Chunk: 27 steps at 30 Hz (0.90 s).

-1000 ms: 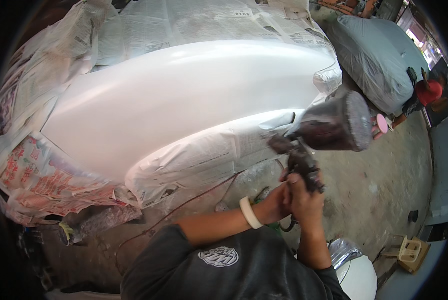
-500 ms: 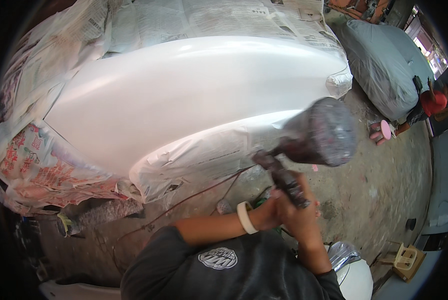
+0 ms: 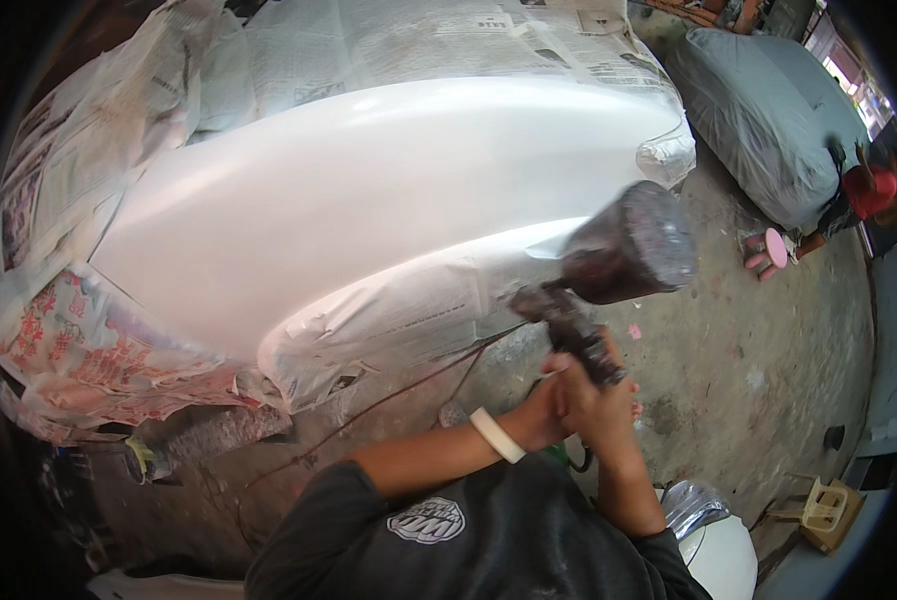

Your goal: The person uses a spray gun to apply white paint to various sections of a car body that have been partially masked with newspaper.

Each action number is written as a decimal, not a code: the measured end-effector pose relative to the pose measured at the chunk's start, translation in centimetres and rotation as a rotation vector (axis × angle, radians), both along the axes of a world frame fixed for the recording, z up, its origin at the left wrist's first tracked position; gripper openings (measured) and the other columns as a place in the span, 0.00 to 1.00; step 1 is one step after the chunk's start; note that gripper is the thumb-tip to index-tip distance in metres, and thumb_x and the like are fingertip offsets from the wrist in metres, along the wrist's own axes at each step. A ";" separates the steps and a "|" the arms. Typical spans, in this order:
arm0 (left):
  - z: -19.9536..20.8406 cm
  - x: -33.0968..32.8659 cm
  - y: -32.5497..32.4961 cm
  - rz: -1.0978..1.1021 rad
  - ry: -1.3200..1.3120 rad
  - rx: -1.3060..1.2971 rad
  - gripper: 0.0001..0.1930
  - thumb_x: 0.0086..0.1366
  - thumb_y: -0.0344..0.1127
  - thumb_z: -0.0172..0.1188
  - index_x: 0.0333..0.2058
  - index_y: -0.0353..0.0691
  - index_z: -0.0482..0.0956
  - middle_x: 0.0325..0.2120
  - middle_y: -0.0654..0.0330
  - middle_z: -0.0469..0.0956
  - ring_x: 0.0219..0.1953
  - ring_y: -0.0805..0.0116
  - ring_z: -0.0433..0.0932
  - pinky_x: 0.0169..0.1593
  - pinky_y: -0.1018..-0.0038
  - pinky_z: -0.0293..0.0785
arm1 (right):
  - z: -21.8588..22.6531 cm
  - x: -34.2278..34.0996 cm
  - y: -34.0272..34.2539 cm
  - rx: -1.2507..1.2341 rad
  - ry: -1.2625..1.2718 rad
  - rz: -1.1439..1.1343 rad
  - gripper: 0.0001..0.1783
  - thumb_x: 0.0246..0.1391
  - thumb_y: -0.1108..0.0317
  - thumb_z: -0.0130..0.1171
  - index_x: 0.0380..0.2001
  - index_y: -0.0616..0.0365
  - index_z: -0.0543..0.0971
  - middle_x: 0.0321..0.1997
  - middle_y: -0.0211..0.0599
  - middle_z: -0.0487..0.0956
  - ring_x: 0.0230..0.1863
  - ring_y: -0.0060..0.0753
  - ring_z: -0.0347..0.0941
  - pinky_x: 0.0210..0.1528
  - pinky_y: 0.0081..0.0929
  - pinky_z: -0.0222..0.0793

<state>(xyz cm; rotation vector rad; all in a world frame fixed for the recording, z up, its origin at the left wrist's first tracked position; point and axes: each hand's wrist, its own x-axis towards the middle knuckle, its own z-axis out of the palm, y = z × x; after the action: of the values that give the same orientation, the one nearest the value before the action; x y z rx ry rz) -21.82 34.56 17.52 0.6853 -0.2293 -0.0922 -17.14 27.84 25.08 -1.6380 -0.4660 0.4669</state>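
My right hand (image 3: 600,405) is closed round the handle of a paint spray gun (image 3: 583,340), whose body is dark and stained. On top of the gun sits a large dark paint cup (image 3: 630,245). My left hand (image 3: 546,412), with a pale band on the wrist, is closed against the right hand below the gun; what its fingers hold is hidden. The gun's nozzle end points left toward a glossy white car fender (image 3: 368,180). Newspaper masking (image 3: 408,320) fills the wheel arch under the fender, apart from the gun.
More newspaper (image 3: 368,45) covers the car above the fender, and red-printed paper (image 3: 98,335) covers its left end. A hose (image 3: 368,405) lies on the concrete floor. Right: a sheeted car (image 3: 758,120), a pink stool (image 3: 768,250), a person in red (image 3: 868,190) and a cream chair (image 3: 823,505).
Both hands and the spray gun have moved slightly up, and the gun a little to the left. The grip of my right hand stays the same.
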 end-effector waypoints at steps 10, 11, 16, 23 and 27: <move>-2.7 12.4 -9.2 -0.335 0.562 -0.256 0.13 0.73 0.37 0.41 0.26 0.51 0.64 0.35 0.66 0.74 0.43 0.73 0.74 0.47 0.73 0.71 | -1.9 10.4 -8.6 0.068 0.061 -0.492 0.16 0.64 0.60 0.58 0.45 0.61 0.73 0.29 0.37 0.78 0.10 0.15 0.60 0.11 0.17 0.53; -2.5 13.1 -10.1 -0.327 0.587 -0.257 0.14 0.73 0.38 0.41 0.24 0.52 0.63 0.35 0.66 0.73 0.42 0.73 0.73 0.45 0.74 0.71 | -1.1 11.1 -9.3 0.088 0.069 -0.495 0.16 0.64 0.59 0.57 0.45 0.62 0.73 0.29 0.38 0.79 0.10 0.15 0.60 0.11 0.17 0.53; -3.5 19.6 -13.5 -0.373 0.121 -0.586 0.09 0.72 0.36 0.39 0.36 0.47 0.69 0.50 0.54 0.74 0.56 0.56 0.73 0.63 0.58 0.66 | 4.4 16.5 -11.9 0.184 0.058 -0.386 0.17 0.64 0.58 0.57 0.46 0.60 0.74 0.30 0.38 0.79 0.11 0.16 0.61 0.11 0.16 0.54; 6.1 31.6 -15.1 -0.115 0.126 -0.521 0.11 0.72 0.39 0.36 0.31 0.48 0.65 0.44 0.53 0.76 0.50 0.53 0.76 0.58 0.54 0.70 | 10.6 27.7 -12.1 0.024 -0.106 -0.341 0.20 0.63 0.51 0.56 0.38 0.60 0.76 0.27 0.37 0.80 0.10 0.18 0.62 0.11 0.19 0.55; 7.7 38.8 -15.7 -0.048 0.061 -0.613 0.13 0.73 0.41 0.34 0.34 0.47 0.67 0.42 0.49 0.76 0.46 0.49 0.78 0.53 0.54 0.74 | 11.9 34.7 -11.8 -0.055 -0.130 -0.367 0.21 0.60 0.49 0.58 0.39 0.58 0.75 0.25 0.33 0.77 0.10 0.19 0.64 0.11 0.20 0.58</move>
<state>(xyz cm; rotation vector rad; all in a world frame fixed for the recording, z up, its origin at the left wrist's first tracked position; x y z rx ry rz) 17.03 18.85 25.21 0.0670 -0.2005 -0.0825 17.53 16.00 36.98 -1.7671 -0.2405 0.1008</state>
